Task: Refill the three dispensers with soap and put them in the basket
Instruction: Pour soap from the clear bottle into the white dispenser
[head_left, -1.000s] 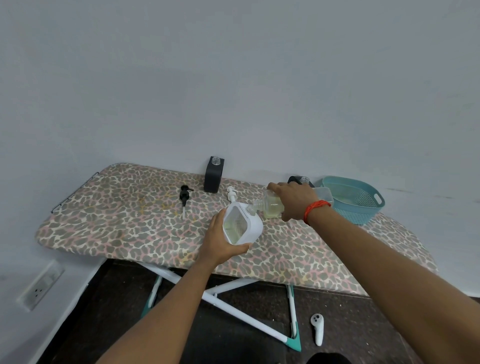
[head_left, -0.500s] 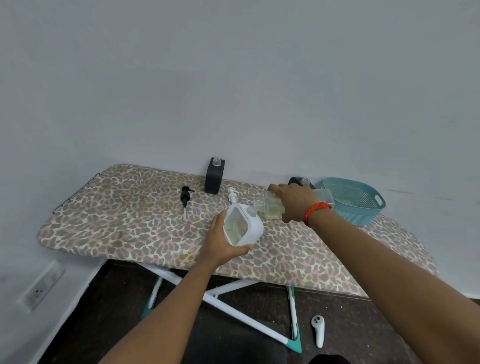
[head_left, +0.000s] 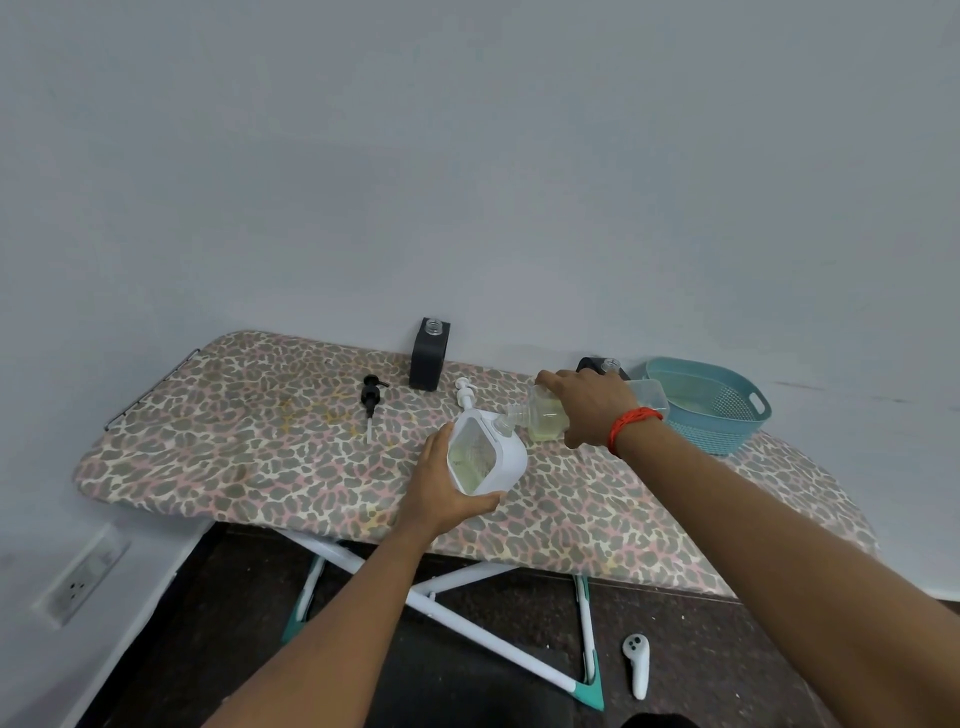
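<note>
Leopard-print board (head_left: 234, 415) against a grey wall, white dispenser (head_left: 488, 460) near its middle, tilted and cupped in the curled left hand (head_left: 441, 493), open neck turned right toward the bottle (head_left: 543, 421). Bottle gripped round its body by the right hand (head_left: 587, 405), long axis near level, mouth aimed left and touching or just short of that neck, hard to tell which; pale soap pooled low in both. Black dispenser (head_left: 428, 358) upright at the back, neck open, second dispenser (head_left: 592, 362) half hidden behind the right hand, black pump (head_left: 370, 397) and white pump (head_left: 464, 394) lying loose, basket (head_left: 722, 428) far right, nearer the right hand.
</note>
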